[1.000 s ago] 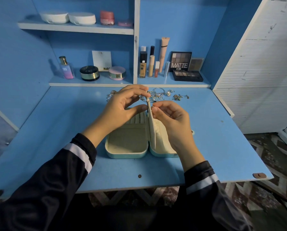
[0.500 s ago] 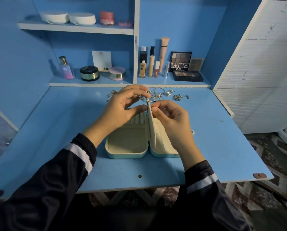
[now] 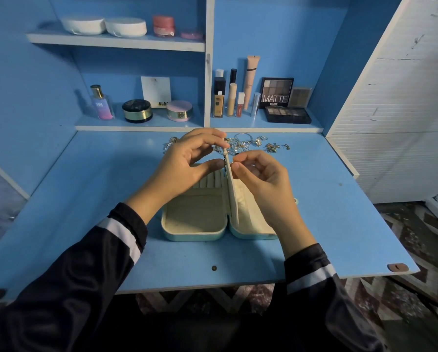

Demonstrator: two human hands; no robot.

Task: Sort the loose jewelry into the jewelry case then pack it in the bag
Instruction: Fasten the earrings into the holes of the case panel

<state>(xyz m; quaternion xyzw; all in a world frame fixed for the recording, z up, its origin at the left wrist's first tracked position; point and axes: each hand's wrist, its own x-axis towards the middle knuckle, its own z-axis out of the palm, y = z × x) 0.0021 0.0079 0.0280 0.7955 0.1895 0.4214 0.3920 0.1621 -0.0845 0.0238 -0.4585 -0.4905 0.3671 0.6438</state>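
Left hand (image 3: 185,163) sits at 10 o'clock from the jewelry case (image 3: 193,236), thumb and forefinger curled and clamped on the far top edge of the divider panel (image 3: 232,199). The case lies open on the blue desk (image 3: 86,199), with a teal shell, a cream fabric lining and ribbed ring rolls in the left half. The panel is stiff and thin, stands on edge, and its long axis runs 6 to 12. Right hand (image 3: 263,184) is at 2 o'clock, fingertips pinched against the panel's right face on a small piece (image 3: 234,164) we cannot make out. Both hands meet at the panel's far end, the right nearer the piece. We judge it is being fixed to the panel. Loose jewelry (image 3: 251,144), thin metal hoops and charms, lies heaped at 12 o'clock just beyond the fingers.
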